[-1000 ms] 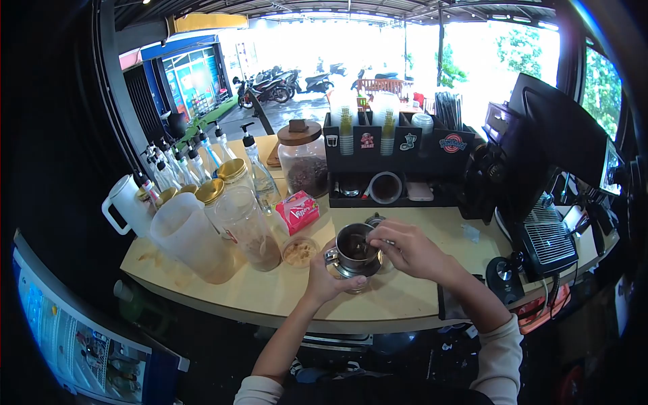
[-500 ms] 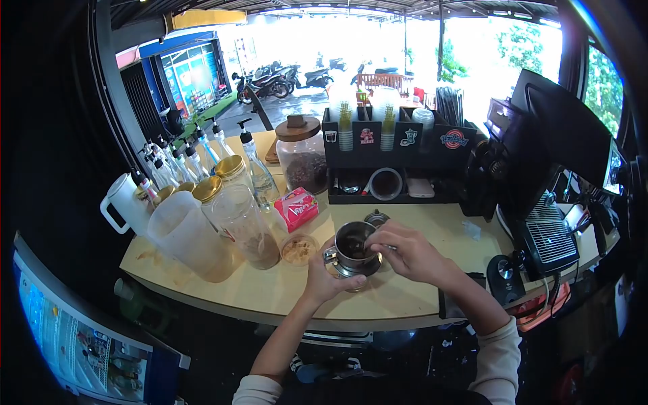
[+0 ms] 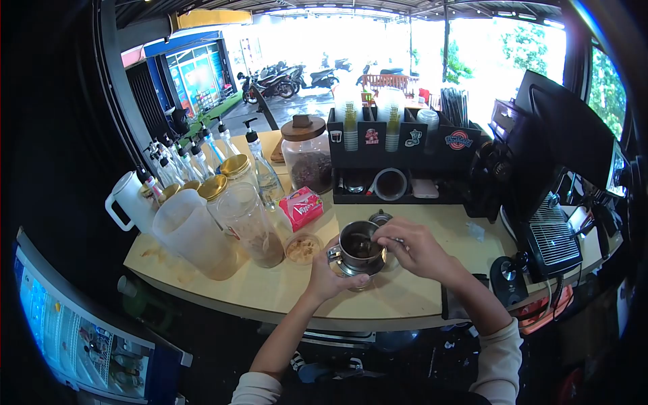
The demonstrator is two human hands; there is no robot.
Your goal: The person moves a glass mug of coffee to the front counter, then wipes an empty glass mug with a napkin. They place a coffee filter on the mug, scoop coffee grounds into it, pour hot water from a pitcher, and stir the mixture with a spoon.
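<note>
A metal coffee dripper (image 3: 352, 260) with a side handle sits on a small glass, mostly hidden beneath it, near the counter's front. Dark contents show inside the dripper. My left hand (image 3: 325, 278) is wrapped around its lower left side, thumb across the front. Over the rim, my right hand (image 3: 416, 248) pinches a thin metal utensil, probably a spoon, whose lower end is inside the dripper. Just behind stands a small round metal lid (image 3: 381, 217). To the left are an open tub (image 3: 303, 249) of light-brown crumbly stuff and a pink tissue pack (image 3: 301, 208).
Left on the counter (image 3: 398, 297) stand a frosted pitcher (image 3: 192, 236), a clear tall jar (image 3: 250, 233), gold-lidded jars and several pump bottles. Behind are a wooden-lidded jar (image 3: 305, 158) and a black cup organizer (image 3: 405, 140). A dark machine (image 3: 547, 226) stands right.
My right hand has shifted slightly at the dripper's rim, with the utensil still in its fingers. My left hand keeps its hold. The whole view has moved a little.
</note>
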